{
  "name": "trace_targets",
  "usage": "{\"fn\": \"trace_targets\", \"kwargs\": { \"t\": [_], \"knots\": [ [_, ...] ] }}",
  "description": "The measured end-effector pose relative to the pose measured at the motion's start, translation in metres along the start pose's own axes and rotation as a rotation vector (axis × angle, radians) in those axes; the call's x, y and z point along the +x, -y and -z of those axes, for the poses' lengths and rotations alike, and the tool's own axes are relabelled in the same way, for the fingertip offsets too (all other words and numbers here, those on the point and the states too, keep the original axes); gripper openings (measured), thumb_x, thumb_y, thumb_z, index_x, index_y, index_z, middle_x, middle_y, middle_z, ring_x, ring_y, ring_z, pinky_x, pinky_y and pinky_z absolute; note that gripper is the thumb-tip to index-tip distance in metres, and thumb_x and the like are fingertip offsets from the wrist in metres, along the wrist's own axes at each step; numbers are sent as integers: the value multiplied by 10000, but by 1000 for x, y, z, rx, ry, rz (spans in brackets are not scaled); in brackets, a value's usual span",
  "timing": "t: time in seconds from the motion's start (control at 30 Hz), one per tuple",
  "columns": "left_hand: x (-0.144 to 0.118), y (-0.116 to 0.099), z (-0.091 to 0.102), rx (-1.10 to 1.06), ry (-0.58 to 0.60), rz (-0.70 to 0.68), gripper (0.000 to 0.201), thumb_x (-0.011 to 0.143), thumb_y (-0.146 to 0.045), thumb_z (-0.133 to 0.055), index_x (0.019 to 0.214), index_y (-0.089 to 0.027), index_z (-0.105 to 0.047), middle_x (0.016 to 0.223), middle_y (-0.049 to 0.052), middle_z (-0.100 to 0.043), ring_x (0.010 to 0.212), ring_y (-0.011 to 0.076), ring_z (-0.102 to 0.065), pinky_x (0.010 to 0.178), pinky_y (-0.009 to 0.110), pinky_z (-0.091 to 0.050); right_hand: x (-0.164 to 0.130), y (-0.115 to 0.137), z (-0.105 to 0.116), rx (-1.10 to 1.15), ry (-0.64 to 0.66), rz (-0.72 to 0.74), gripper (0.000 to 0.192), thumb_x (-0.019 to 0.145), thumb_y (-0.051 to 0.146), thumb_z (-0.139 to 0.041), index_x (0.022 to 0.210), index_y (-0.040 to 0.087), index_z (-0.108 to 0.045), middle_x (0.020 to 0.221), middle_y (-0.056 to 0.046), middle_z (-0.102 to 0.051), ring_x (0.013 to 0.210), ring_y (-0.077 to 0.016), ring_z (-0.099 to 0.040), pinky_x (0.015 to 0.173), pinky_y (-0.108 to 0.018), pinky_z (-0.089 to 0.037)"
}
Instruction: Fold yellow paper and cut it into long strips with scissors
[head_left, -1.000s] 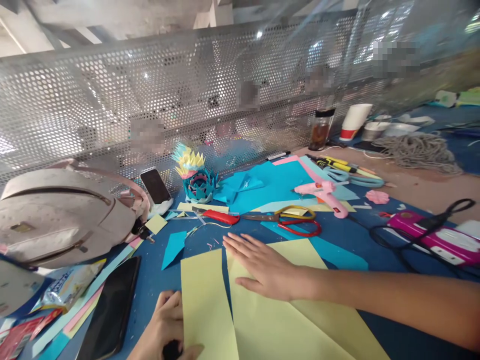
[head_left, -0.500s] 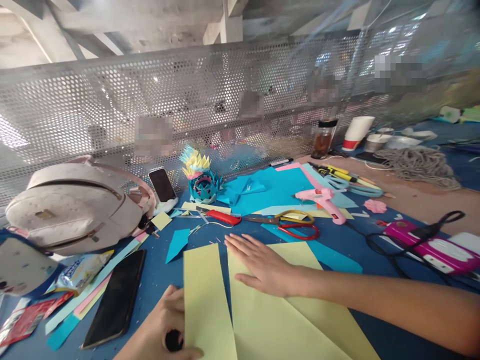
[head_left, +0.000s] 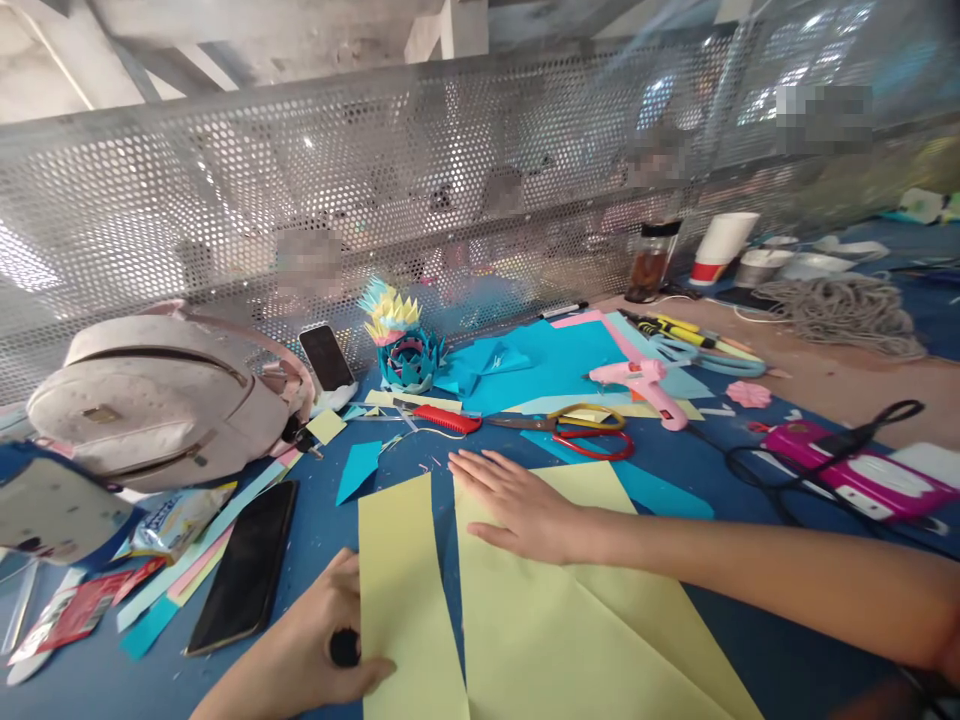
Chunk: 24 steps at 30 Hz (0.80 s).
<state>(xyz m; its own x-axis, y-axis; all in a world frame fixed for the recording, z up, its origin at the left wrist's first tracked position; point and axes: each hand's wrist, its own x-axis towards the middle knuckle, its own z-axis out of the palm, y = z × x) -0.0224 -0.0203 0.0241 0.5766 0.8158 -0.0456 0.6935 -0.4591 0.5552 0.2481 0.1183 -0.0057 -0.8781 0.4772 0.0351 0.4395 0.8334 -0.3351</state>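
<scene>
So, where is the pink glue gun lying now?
In the head view, the pink glue gun lies right of centre on blue paper, behind the red-and-yellow scissors.

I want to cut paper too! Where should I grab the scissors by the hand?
Probably by the looped handles of the scissors, red and yellow, at their right end. The blades point left toward the red comb, so come from the right, above the right hand, and slip your fingers into the loops, away from the sharp tips.

The right hand (head_left: 517,505) lies flat, palm down, fingers spread and pointing left, its bare forearm stretching in from the right. The left hand (head_left: 322,650) sits low, fingers curled, thumb pressing down.
</scene>
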Motion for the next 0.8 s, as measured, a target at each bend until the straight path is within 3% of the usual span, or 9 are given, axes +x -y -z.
{"fn": "trace_targets", "kwargs": {
  "t": [0.3, 0.53, 0.8],
  "knots": [
    [0, -5, 4, -25, 19, -26, 223, 877, -341, -598, 716, -213, -683, 870, 33, -720, 926, 211, -615, 896, 258, -464, -3, -1, -2, -9, 8, -3, 788, 1000, 613, -261, 1565, 68, -193, 1634, -144, -141, 1515, -271, -108, 1235, -478, -109],
    [0, -12, 10, -42, 35, -3, 98, 790, -254, -674, 703, -214, -650, 905, 27, -727, 1003, 236, -603, 913, 265, -456, -3, 0, 1, 15, -11, 4, 762, 1001, 583, -310, 1558, 70, -228, 1623, -156, -181, 1507, -288, -145, 1232, -501, -129],
    [-17, 5, 0, -146, 15, 174, 183, 673, -111, -705, 736, -192, -553, 1244, 78, -617, 1165, 252, -558, 957, 294, -461, -2, 2, 4, 6, 20, -9, 783, 1001, 613, -259, 1561, 67, -209, 1630, -145, -160, 1513, -280, -114, 1236, -491, -112]
  ]
}}
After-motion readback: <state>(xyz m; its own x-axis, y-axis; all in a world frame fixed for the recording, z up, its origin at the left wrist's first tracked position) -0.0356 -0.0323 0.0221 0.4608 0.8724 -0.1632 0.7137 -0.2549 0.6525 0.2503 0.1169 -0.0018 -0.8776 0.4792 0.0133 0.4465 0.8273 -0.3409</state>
